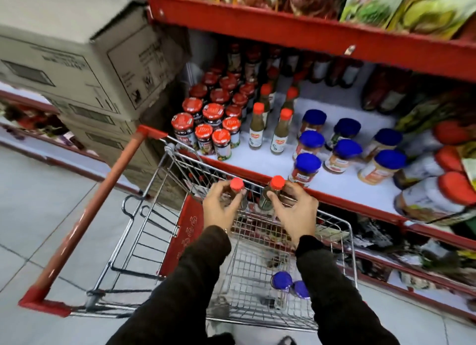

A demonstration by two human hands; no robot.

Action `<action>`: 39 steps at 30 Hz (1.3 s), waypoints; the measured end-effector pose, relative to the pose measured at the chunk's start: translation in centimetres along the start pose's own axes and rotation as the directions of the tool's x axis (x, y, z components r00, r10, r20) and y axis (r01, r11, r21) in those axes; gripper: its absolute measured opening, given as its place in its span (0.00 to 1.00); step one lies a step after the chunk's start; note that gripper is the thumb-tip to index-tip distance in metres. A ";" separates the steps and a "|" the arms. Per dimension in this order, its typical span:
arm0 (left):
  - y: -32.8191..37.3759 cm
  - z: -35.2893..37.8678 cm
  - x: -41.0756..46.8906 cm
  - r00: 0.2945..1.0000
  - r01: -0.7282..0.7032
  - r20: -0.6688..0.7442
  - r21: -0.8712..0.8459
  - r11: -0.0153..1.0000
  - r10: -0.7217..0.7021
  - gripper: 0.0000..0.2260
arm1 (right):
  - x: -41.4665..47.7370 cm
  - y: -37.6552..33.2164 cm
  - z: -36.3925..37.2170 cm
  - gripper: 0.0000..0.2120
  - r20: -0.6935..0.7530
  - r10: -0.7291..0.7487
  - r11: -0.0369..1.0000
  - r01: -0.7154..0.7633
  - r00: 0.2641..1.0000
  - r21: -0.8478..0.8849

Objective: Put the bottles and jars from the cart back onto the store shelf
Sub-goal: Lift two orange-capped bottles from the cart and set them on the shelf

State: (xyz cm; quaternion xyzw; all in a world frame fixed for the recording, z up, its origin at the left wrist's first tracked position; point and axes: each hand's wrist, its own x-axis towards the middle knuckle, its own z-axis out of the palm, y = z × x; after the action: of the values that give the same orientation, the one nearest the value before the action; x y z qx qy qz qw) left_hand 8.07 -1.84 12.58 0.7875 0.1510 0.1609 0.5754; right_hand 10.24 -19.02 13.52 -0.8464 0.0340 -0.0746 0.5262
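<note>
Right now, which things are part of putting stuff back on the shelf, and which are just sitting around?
Part of the job:
left hand and right hand, each holding a bottle
blue-lid jars in the cart
white shelf

Just sitting around:
cardboard boxes
packets on the shelf above

Two upright red-capped bottles (270,192) above the cart (257,267) — blue-lidded jars (283,280) inside.

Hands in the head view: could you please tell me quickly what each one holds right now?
Left hand: closed on an orange-capped bottle.
Right hand: closed on another orange-capped bottle.
</note>
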 end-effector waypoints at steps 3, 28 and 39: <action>2.5 0.5 2.4 0.994 -0.107 -0.001 -0.030 0.994 0.107 0.09 | 1.7 -2.0 -0.4 0.14 -0.056 -0.035 0.998 0.038 0.998 0.050; 1.5 5.7 13.2 0.991 -0.109 0.097 0.146 0.983 0.096 0.15 | 8.7 -2.4 3.2 0.18 -0.055 -0.022 0.991 0.014 0.998 -0.133; -2.0 5.4 3.5 0.987 -0.085 0.152 0.261 0.962 0.046 0.24 | 0.7 3.0 1.9 0.26 0.092 -0.046 0.956 0.070 0.995 -0.285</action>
State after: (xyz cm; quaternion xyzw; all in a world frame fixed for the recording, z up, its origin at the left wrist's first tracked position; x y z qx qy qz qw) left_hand 13.43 -4.37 9.40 0.8720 0.1031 0.1005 0.4679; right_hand 11.34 -18.78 10.11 -0.9170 -0.0025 -0.0484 0.3959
